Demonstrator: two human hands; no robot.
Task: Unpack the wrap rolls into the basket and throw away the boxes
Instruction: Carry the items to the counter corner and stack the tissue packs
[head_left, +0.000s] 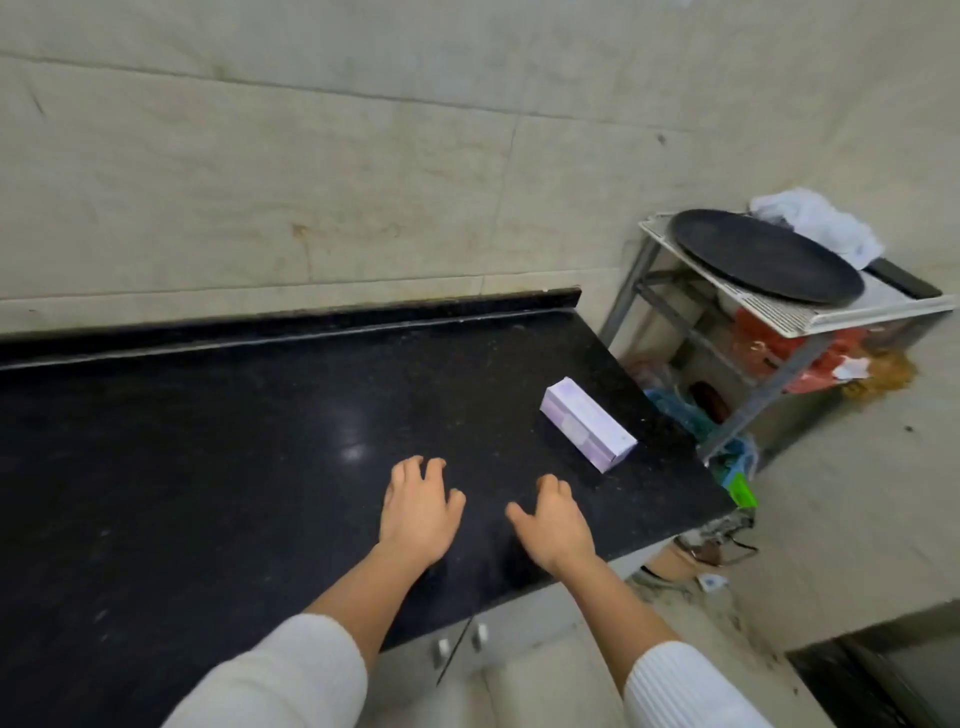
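A pale lilac wrap-roll box (587, 423) lies flat on the black countertop (234, 441), near its right end. My left hand (418, 512) hovers over the counter with fingers spread and holds nothing. Beside it my right hand (553, 522) is also empty, fingers apart, a short way in front and to the left of the box. Neither hand touches the box. No basket is in view.
A metal rack (769, 374) stands right of the counter with a round black pan (763, 257) and a white cloth (826, 223) on top, and bags on lower shelves. A tiled wall (311, 182) backs the counter. Cabinet doors (467, 644) sit below its front edge.
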